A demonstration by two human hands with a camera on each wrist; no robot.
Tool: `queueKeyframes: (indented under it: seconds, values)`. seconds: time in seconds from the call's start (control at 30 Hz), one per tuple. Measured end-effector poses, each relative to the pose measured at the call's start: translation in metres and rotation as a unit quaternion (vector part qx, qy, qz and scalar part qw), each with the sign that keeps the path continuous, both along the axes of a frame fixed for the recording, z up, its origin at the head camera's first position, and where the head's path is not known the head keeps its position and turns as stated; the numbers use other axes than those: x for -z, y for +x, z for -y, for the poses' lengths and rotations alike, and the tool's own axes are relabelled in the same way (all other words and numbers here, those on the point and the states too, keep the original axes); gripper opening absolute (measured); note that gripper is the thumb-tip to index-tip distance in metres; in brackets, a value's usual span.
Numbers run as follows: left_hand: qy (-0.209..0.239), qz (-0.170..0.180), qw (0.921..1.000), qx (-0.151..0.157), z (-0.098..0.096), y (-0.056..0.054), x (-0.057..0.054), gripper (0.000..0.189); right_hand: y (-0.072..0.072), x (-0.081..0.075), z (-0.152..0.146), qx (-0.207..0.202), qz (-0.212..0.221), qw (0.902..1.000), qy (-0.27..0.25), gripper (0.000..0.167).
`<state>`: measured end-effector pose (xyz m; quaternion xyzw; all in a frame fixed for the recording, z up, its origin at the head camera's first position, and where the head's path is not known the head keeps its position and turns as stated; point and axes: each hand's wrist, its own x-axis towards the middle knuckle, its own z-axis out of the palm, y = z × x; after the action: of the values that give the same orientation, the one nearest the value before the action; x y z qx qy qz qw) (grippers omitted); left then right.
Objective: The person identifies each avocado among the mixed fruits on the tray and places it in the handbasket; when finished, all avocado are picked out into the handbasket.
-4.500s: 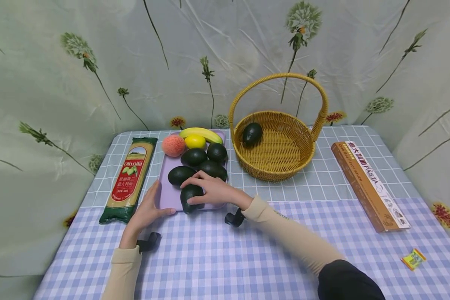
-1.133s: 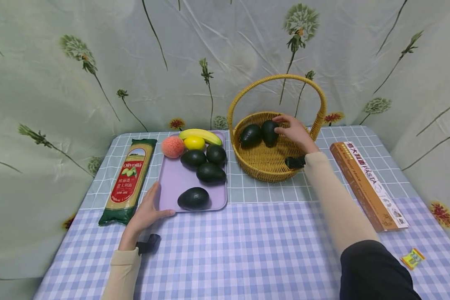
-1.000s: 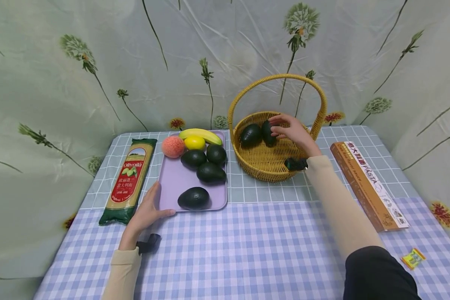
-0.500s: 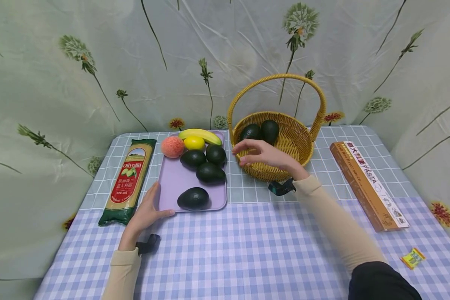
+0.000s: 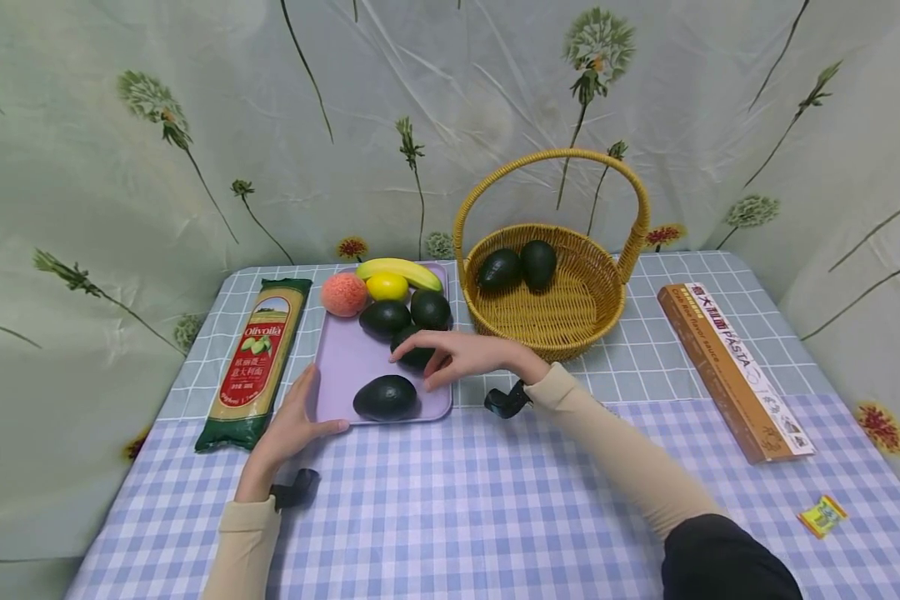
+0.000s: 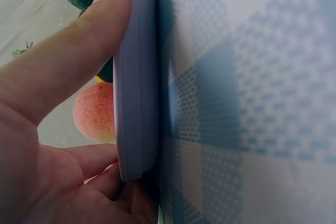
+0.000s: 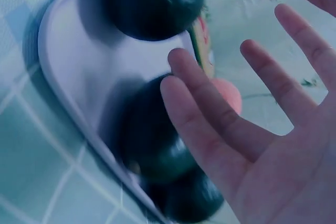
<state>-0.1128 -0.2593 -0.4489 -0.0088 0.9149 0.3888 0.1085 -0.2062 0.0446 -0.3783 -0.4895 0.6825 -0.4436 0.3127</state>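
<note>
Right hand [image 5: 465, 354]: fingers parted and slightly bent, a wide gap between thumb and forefinger, nothing in it. It hangs palm down over the right side of the lilac tray [image 5: 335, 358]. Its fingers pass above the middle avocado [image 7: 149, 140]; whether they touch it I cannot tell, and its long axis is partly covered by the hand.

Key relation: the front avocado [image 5: 385, 397] lies on the tray to the left of the right thumb and a little toward the person. Its long axis runs roughly left to right, narrower end to the left. Right thumb tip is just beside its right end; left thumb is also near, at the other end. Right hand looks the nearer.

Left hand [image 5: 292, 423]: thumb and fingers spread around the tray's near left corner, touching it, no fruit held.

Counts. On tray: four avocados, the other two behind the middle one; one banana [image 5: 401, 268]; one lemon [image 5: 387, 287]; one peach [image 5: 343, 294]. In the wicker basket [image 5: 551, 333]: two avocados, side by side. Left of tray: one pasta bag [image 5: 253, 362]. Right of basket: one pasta box [image 5: 735, 372], one small yellow packet [image 5: 822, 517].
</note>
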Motion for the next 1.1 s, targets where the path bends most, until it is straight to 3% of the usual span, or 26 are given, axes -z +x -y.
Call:
queueKeyframes:
  seconds: [0.23,0.47,0.67,0.83,1.1]
  values:
    - [0.003,0.002,1.0000,0.001,0.000,0.001,0.000,0.115,0.004,0.011,0.030,-0.028,-0.032,0.9983,0.040,0.054]
    - [0.005,-0.002,1.0000,0.001,0.001,0.002,0.000,0.115,0.008,0.021,0.047,-0.041,-0.114,0.9888,0.087,0.050]
    - [0.010,-0.002,0.9999,0.003,0.002,0.002,-0.001,0.115,0.016,0.022,0.051,-0.013,-0.159,0.9831,0.090,0.046]
    - [0.012,0.000,0.9999,0.005,0.002,0.002,-0.001,0.115,0.018,0.019,0.042,0.008,-0.138,0.9878,0.071,0.046]
    - [0.009,0.002,1.0000,0.001,0.000,0.000,0.000,0.114,0.011,0.000,0.003,0.047,-0.043,0.9980,0.008,0.045]
